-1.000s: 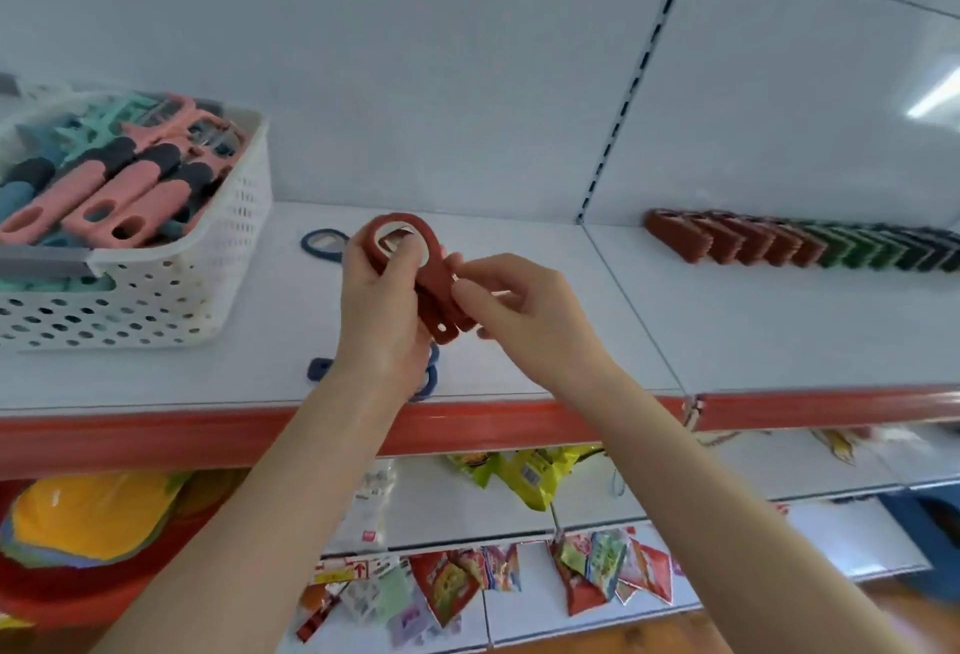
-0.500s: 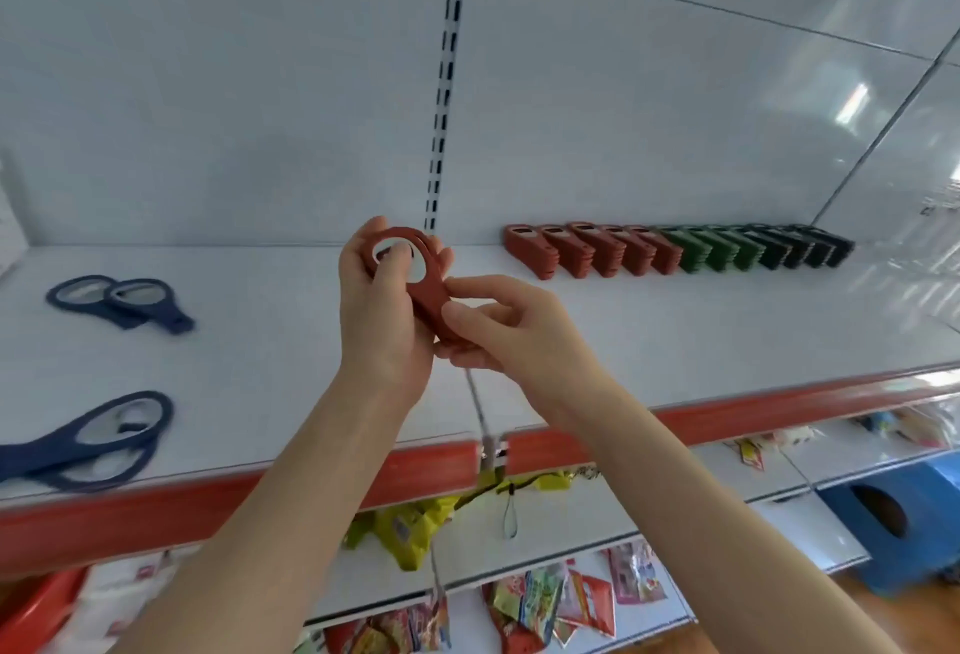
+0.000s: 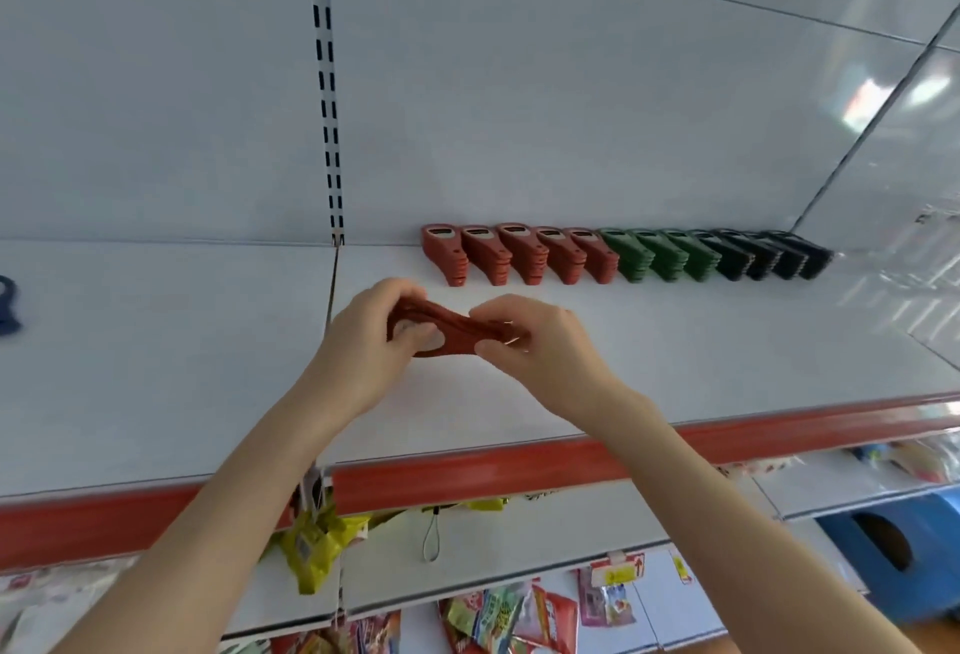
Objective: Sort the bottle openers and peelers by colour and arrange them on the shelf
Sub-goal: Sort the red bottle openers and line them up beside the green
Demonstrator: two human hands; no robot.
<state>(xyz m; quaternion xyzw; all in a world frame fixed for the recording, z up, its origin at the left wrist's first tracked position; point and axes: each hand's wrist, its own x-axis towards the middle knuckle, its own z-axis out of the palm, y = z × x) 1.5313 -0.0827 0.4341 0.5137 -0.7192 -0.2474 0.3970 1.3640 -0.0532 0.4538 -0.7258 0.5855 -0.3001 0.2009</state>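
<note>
Red-brown bottle opener (image 3: 457, 330), looped at one end, lies flat, pinched between left hand (image 3: 363, 347) and right hand (image 3: 535, 347).

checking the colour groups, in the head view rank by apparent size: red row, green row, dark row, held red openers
1. red row
2. dark row and green row: look alike, not ranked
unranked: held red openers, nearer the camera, partly covered, unsure

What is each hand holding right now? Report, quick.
Left hand: closed, gripping the ring end of the red bottle opener.
Right hand: closed, pinching the opener's other end.
</note>
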